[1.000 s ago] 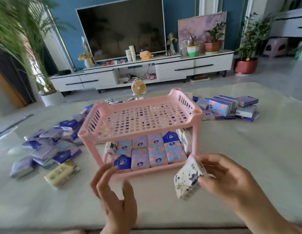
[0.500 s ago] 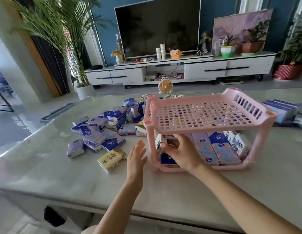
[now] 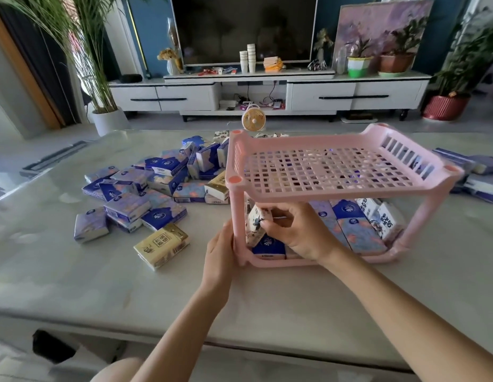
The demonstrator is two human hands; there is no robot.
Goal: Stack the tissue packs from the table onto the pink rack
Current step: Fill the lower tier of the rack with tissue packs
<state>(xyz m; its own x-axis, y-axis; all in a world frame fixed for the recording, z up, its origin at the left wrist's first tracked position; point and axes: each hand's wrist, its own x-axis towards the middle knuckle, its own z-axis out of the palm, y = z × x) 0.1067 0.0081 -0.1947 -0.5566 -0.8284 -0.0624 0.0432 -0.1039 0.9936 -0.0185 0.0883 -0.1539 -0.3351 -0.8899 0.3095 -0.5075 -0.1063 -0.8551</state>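
Head view: the pink rack [image 3: 308, 144] stands on the tabletop [image 3: 101, 285], toward its right side. The right hand [image 3: 297, 230] reaches into the lower tier at the rack's near left corner and pinches a white patterned tissue pack [image 3: 256, 219], tilted above the packs lying flat there. The left hand [image 3: 221, 244], fingers straight, rests against the rack's near left leg from outside. Loose packs [image 3: 157, 188] are heaped left of the rack, a yellow pack [image 3: 161, 244] nearest the front edge.

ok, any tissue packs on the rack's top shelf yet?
No, the top shelf of the pink rack holds nothing; packs lie only on its bottom shelf, where the right hand grips a white patterned pack.
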